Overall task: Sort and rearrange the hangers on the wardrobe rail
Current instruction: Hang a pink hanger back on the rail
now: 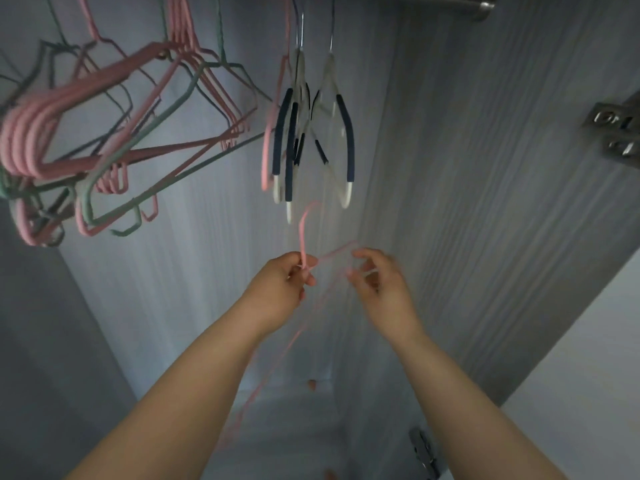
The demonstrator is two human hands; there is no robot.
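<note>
My left hand point(285, 284) pinches the neck of a thin pink hanger point(304, 230), whose hook points up and whose blurred body trails down toward me. My right hand point(379, 282) is just to the right, fingers curled around the hanger's shoulder wire; whether it grips is unclear from the blur. Above hang white hangers with dark blue sleeves point(311, 133). A bunch of pink, green and dark hangers point(114, 133) hangs at the upper left. The metal rail end point(457, 3) shows at the top right.
The grey wardrobe back wall point(214, 271) and right side panel point(485, 202) enclose the space. Metal hinges point(616, 129) sit on the right panel, and another hinge point(424, 452) lies lower down.
</note>
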